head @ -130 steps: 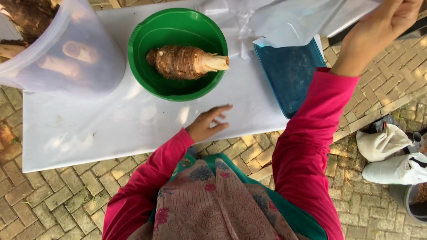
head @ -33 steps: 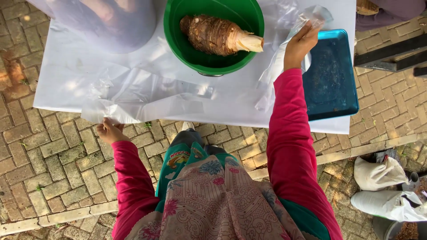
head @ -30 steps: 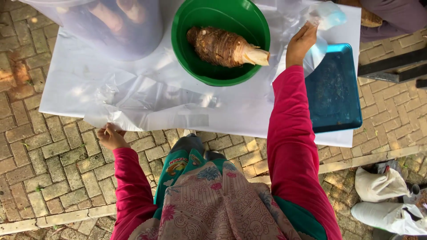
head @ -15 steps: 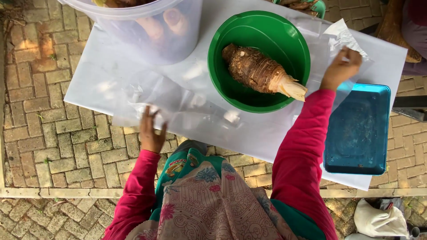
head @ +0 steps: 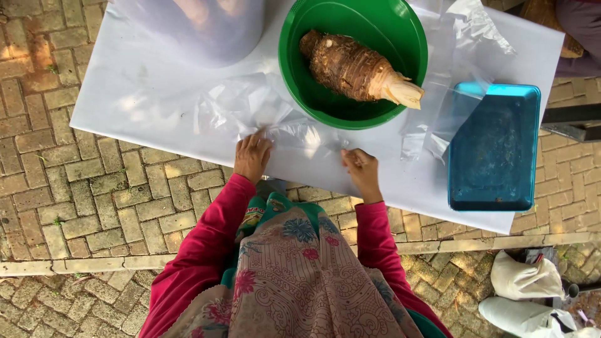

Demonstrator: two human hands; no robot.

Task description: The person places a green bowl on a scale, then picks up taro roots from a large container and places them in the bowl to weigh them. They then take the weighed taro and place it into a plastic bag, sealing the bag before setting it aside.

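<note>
Both hands on clear plastic sheet [head: 275, 119], crumpled on white bench [head: 125, 119] just below green bowl [head: 354, 62].

Left hand [head: 252, 156]: fingers spread flat, pressing sheet's near edge; no closed grip.
Right hand [head: 362, 170]: fingers curled, seems to pinch same edge, below bowl's right side.

Bowl holds brown root [head: 357, 66], pale cut end pointing right. Blue tray [head: 494, 150] right of bowl, second clear sheet [head: 463, 81] draped between.

Judgement: to flatten well, keep left palm anchoring, draw right hand sideways, keep clear of bowl rim.
</note>
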